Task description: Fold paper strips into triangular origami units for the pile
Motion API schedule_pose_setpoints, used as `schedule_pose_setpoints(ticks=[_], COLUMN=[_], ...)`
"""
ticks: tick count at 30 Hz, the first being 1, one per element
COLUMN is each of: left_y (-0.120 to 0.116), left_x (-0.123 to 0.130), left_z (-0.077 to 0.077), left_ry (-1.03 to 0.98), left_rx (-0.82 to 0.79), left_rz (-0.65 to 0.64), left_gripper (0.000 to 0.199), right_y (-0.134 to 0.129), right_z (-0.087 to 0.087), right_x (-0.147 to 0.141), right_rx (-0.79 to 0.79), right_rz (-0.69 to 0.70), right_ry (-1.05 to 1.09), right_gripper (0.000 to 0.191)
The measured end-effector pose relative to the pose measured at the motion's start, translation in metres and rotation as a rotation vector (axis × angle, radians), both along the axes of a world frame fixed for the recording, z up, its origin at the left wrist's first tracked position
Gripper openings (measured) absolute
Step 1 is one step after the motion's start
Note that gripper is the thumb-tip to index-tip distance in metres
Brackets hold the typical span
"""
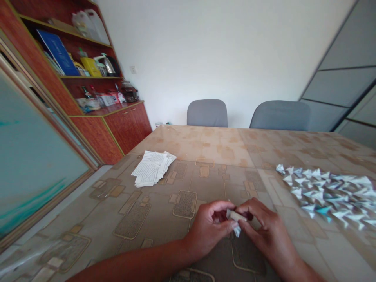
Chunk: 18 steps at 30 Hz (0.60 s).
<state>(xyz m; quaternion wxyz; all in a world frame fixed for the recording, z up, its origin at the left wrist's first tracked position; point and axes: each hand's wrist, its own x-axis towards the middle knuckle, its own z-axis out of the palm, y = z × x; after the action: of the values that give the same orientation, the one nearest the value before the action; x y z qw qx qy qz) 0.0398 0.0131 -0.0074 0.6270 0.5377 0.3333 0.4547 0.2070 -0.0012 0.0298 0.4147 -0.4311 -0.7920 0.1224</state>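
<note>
A small folded piece of paper (pixel 237 217) is pinched between both hands above the near part of the table. My left hand (pixel 210 221) grips its left side, thumb and fingers closed on it. From the right, my right hand (pixel 263 225) holds the other end with thumb and index finger. Its lower tip points down between the thumbs; the fingers hide part of it. Many small folded paper pieces (pixel 329 192), mostly white with printing and one teal, stand in rows at the right. Further off to the left lies a loose stack of printed paper slips (pixel 152 168).
A patterned cover lies over the table (pixel 205 147). Beyond its far edge stand two grey chairs, a left one (pixel 207 113) and a right one (pixel 280 114). A reddish wooden cabinet (pixel 117 129) with filled shelves is at the left, near a sliding door (pixel 35 156).
</note>
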Motion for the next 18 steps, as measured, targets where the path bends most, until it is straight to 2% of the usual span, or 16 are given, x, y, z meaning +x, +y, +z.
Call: schedule_pose_setpoints(ticks=[3,10,14,18], left_y=[-0.001,-0.002,-0.005,-0.008], left_x=[0.000,-0.002,-0.001,-0.001], left_z=[-0.002,0.001,0.006,0.012], left_ry=[0.049,0.084,0.133,0.066], left_rx=[0.016,0.073,0.077,0.061], left_rz=[0.005,0.017,0.012,0.017], left_gripper=[0.033,0.030,0.023,0.026], right_y=[0.000,-0.001,-0.001,-0.002], right_z=[0.003,0.005,0.003,0.003], right_x=[0.003,0.004,0.005,0.004], right_rx=[0.037,0.065,0.103,0.122], right_rz=[0.040,0.106,0.070,0.039], right_ry=[-0.018,-0.038,-0.059,-0.064], right_gripper=[0.007,0.017,0.015,0.012])
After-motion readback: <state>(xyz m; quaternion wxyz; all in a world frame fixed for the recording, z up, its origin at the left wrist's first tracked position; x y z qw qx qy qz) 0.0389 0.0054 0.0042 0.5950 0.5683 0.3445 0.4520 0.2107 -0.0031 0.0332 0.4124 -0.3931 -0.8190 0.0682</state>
